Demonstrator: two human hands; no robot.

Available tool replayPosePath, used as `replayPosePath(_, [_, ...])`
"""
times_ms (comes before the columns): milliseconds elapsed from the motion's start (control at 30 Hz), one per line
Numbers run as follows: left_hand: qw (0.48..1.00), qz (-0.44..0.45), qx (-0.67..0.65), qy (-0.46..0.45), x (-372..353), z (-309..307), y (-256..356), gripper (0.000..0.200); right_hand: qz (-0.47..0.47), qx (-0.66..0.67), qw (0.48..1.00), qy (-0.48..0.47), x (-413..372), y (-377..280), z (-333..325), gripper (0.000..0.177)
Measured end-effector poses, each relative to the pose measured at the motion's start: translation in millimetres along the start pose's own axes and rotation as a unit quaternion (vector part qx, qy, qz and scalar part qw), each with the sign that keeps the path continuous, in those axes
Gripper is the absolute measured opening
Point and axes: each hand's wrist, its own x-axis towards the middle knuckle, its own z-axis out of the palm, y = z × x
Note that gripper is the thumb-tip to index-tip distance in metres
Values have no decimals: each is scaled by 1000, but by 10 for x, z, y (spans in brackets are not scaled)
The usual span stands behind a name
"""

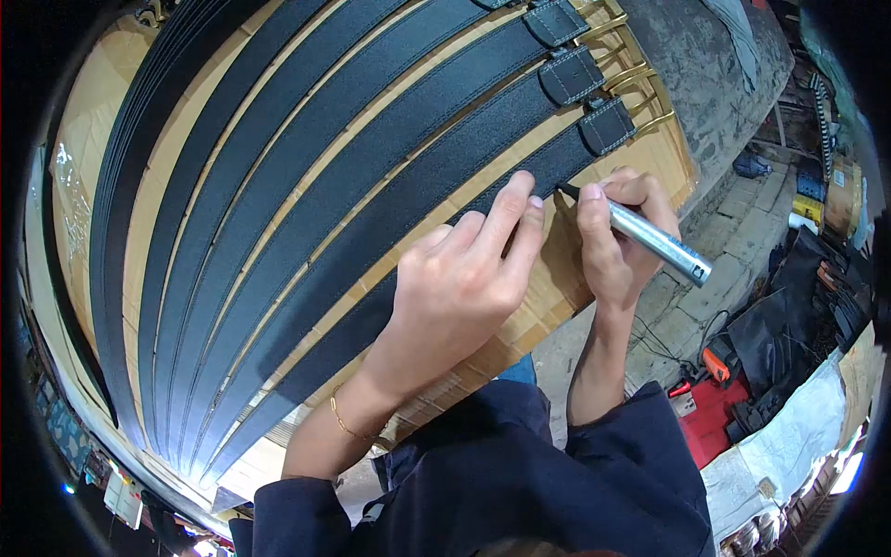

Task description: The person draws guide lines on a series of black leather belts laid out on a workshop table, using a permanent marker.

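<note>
Several black leather belts lie side by side on cardboard, their stitched ends and brass buckles toward the upper right. My left hand rests over the nearest belt, with its index and middle fingers stretched out onto the leather. Those fingertips touch the belt's surface, and no object shows in that hand. My right hand grips a silver marker pen between thumb and fingers. The marker's dark tip meets the edge of the nearest belt, a little below its stitched keeper.
A cardboard sheet lies under the belts, with a stack of more belts at the left. To the right, a grey surface carries a cloth. An orange-handled tool and dark leather pieces lie on the floor.
</note>
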Motion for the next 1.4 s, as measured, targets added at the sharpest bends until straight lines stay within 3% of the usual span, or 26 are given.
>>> replayPosePath(1400, [997,-14,-63,34,9,12,1,12,-37,1,998,-41,3,-15,-9,20])
